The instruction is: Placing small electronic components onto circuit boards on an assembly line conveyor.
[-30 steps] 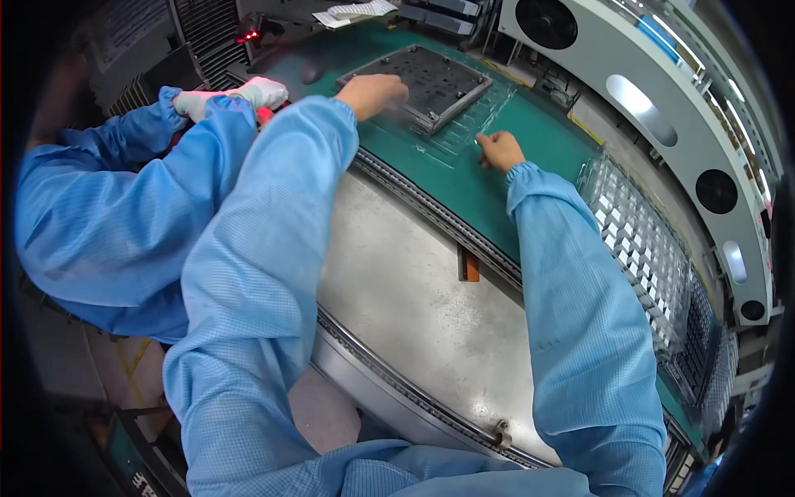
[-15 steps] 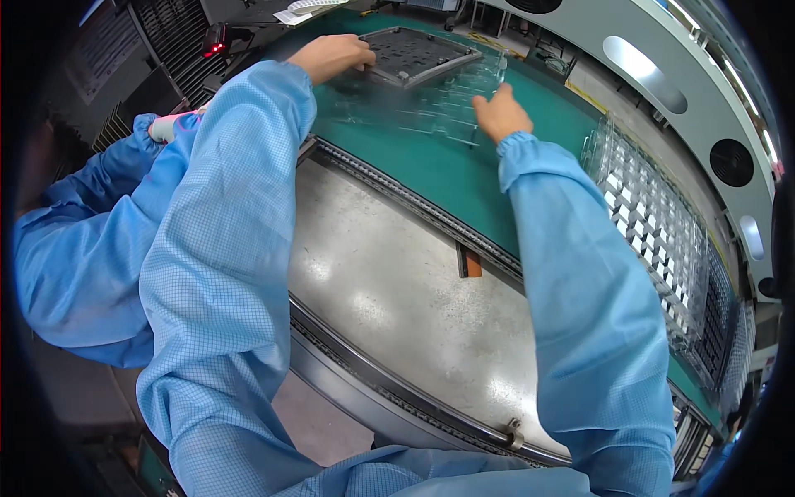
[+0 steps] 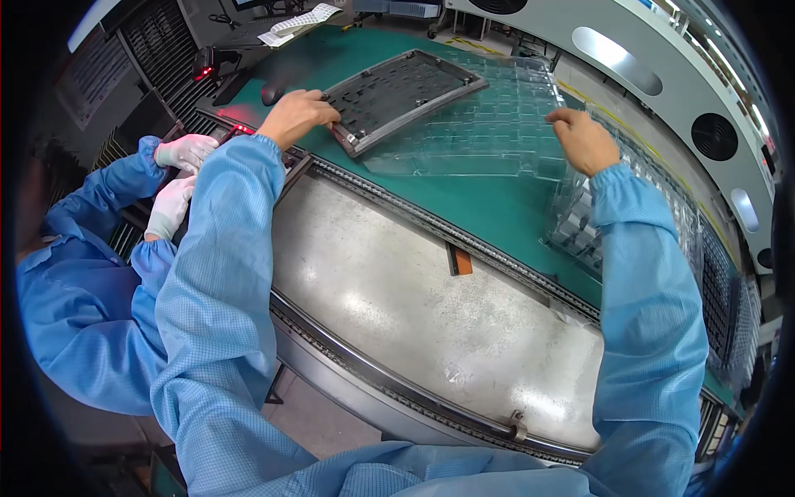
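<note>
My left hand [image 3: 296,118] pinches the near left side of a dark rectangular frame-like tray [image 3: 397,93], whose surface has many small recesses. Under and beside it, partly covered by it, is a clear plastic tray [image 3: 505,124] with moulded pockets. With fingers closed, my right hand [image 3: 586,141] appears to grip that clear tray at its right edge; the exact contact is hard to make out. Below my right hand stands a stack of clear trays [image 3: 580,217] with pale pieces in their pockets.
A green-topped table [image 3: 505,211] has a rail [image 3: 414,207] along its near side, before a metal surface [image 3: 397,282]. At left, a co-worker's white-gloved hands [image 3: 172,207] work close to my left forearm. A mouse [image 3: 272,93] and papers [image 3: 300,23] lie farther back.
My right hand has moved right, and the clear tray now extends farther right. My left hand and the dark tray have come slightly nearer. The co-worker's gloved hands have come into fuller view.
</note>
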Motion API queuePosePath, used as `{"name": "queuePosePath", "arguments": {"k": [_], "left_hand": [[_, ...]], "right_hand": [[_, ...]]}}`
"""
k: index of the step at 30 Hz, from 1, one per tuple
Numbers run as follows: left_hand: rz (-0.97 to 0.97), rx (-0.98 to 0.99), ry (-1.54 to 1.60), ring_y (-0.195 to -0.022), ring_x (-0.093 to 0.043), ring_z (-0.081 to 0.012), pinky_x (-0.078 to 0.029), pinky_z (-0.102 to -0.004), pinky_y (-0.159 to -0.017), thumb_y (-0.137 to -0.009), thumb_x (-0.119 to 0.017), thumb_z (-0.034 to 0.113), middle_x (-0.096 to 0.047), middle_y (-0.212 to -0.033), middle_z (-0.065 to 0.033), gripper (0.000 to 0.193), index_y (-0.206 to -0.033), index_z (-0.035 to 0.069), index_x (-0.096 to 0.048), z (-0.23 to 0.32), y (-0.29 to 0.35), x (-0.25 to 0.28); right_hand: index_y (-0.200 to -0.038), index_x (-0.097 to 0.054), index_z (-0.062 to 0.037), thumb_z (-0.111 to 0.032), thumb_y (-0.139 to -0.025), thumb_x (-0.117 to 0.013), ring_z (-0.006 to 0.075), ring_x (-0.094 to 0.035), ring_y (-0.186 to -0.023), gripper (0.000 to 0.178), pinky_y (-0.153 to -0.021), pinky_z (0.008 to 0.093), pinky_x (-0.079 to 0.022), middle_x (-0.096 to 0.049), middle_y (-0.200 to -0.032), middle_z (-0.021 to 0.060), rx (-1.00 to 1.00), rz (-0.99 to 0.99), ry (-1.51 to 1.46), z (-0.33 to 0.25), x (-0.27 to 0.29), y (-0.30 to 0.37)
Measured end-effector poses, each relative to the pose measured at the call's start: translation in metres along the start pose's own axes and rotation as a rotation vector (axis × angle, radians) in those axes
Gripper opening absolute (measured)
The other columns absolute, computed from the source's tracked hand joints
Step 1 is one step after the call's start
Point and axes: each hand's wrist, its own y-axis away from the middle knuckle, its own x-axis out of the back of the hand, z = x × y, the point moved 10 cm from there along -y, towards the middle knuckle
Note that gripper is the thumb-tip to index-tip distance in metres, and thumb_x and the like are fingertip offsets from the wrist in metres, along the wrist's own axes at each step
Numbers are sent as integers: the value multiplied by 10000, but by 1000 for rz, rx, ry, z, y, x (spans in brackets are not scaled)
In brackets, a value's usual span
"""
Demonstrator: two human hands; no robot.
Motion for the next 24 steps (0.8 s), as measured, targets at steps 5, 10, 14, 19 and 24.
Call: {"name": "queuePosePath", "arguments": {"k": [5, 10, 14, 19, 24], "left_hand": [[-28, 102, -19, -811, -553, -156, -463, -299, -715, -715, -586, 155, -658, -813, 70, 174, -863, 159, -679, -22, 15, -3], [-37, 181, -74, -804, -554, -151, -449, -299, -719, -717, -583, 165, -661, -802, 69, 149, -832, 179, -675, -32, 17, -7], [-101, 213, -102, -821, -556, -138, -420, -286, -745, -736, -572, 169, -662, -803, 78, 152, -847, 189, -675, -36, 20, -15], [-62, 201, -110, -820, -551, -133, -405, -285, -765, -741, -578, 173, -662, -800, 78, 140, -840, 186, -675, -32, 16, -16], [-65, 41, -108, -819, -542, -137, -402, -291, -775, -730, -589, 177, -662, -791, 67, 129, -823, 181, -678, 15, -21, -23]], "right_hand": [[-1097, -637, -134, -269, -861, -416, 319, -606, -1007, 351, -885, 394, -452, -647, -1069, 146, 38, -12, 12, 10, 18, 5], [-1074, -635, -120, -264, -863, -414, 324, -610, -986, 338, -866, 401, -457, -646, -1034, 167, 36, 6, 70, 10, 16, 27], [-1053, -619, -88, -235, -860, -417, 319, -616, -909, 315, -818, 389, -459, -643, -972, 176, 110, -10, -10, 3, 20, 38], [-1021, -595, -23, -194, -859, -418, 252, -602, -808, 295, -759, 344, -453, -634, -893, 156, 250, 80, -1, -2, 71, 32], [-1018, -586, 3, -151, -868, -413, 124, -488, -695, 275, -677, 275, -423, -577, -785, 50, 339, 114, -246, 23, 76, 31]]}}
